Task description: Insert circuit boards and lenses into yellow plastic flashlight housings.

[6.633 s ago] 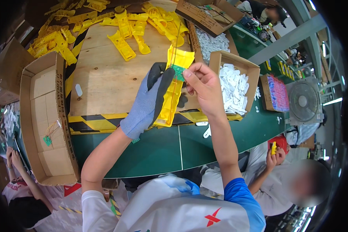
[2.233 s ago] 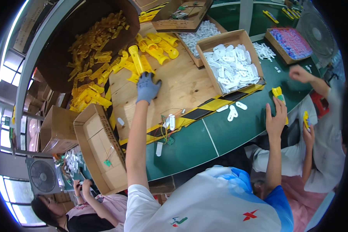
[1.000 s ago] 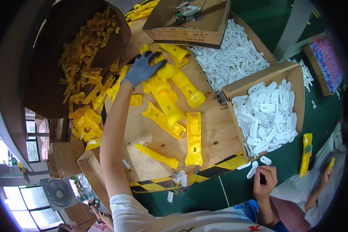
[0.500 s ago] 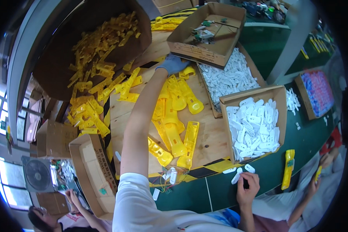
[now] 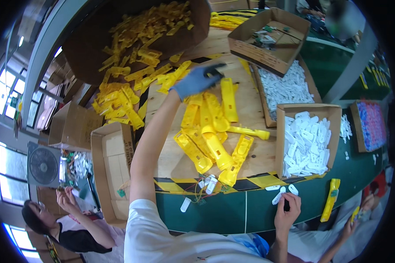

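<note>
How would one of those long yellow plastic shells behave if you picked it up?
The yellow shell by the gloved left hand looks moulded and hollow, so probably stiff and light. Its flat open side suggests it would slide rather than roll.

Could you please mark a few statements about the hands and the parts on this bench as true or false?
1. The left hand wears a blue-grey glove. True.
2. The left hand is reaching over the yellow plastic shells on the wooden board. True.
3. The right hand is gloved too. False: it is bare.
4. The cardboard box beside the board holds yellow parts. False: it holds white plastic pieces.
5. The right hand rests near the green table's edge. True.
</note>
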Demonstrator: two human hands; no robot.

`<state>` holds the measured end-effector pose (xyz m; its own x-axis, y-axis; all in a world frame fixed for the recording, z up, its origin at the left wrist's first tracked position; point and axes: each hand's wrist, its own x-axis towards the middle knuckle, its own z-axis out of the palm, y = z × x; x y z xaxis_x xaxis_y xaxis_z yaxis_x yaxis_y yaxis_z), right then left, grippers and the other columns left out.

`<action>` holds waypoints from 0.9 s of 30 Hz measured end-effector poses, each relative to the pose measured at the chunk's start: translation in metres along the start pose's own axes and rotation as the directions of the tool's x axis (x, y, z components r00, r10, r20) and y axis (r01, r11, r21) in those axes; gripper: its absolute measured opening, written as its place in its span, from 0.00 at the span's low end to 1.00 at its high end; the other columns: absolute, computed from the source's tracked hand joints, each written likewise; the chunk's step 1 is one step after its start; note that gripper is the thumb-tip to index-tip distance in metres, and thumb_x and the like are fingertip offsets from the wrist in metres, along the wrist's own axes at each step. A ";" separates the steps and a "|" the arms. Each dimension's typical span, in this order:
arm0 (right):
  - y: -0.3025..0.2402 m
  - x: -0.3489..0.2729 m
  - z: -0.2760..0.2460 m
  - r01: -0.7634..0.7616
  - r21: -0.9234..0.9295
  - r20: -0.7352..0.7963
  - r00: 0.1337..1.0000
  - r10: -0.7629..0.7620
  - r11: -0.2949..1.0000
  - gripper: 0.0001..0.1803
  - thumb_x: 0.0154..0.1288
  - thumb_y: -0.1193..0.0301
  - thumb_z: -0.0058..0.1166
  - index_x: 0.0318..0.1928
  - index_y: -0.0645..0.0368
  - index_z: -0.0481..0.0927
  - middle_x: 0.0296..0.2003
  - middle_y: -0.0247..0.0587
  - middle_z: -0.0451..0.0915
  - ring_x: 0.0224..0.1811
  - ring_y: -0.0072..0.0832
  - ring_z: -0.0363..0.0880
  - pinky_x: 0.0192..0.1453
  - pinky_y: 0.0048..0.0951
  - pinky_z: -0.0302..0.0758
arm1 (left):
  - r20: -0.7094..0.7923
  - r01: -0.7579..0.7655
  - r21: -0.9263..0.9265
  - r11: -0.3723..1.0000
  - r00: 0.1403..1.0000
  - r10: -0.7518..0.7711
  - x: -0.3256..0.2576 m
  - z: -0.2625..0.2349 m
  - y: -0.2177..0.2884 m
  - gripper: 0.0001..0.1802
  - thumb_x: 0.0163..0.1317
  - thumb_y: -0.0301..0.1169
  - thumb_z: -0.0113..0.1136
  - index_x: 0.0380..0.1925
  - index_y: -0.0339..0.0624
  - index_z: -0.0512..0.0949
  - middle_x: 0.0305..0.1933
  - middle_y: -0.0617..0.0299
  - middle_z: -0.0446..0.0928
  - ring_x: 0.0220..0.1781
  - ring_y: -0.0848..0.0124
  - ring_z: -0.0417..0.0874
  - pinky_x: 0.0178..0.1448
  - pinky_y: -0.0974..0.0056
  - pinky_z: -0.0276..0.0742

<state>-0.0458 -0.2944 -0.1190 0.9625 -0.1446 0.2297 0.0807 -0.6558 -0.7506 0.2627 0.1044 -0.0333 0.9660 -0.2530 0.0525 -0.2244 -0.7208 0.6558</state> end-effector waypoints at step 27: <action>0.008 -0.001 0.012 -0.011 -0.017 0.000 1.000 0.011 1.000 0.04 0.58 0.81 0.57 0.35 0.64 0.81 0.34 0.45 0.77 0.39 0.39 0.75 0.46 0.33 0.71 | -0.665 0.688 0.440 0.577 0.681 -0.307 0.021 -0.141 -0.165 0.48 0.55 0.68 0.53 0.73 0.63 0.56 0.76 0.43 0.52 0.77 0.41 0.50 0.72 0.40 0.57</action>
<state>-0.0432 -0.2903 -0.1325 0.9634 -0.1517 0.2211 0.0654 -0.6668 -0.7424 0.3383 0.3088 -0.0342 0.8122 0.4775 0.3352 0.4792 -0.8737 0.0836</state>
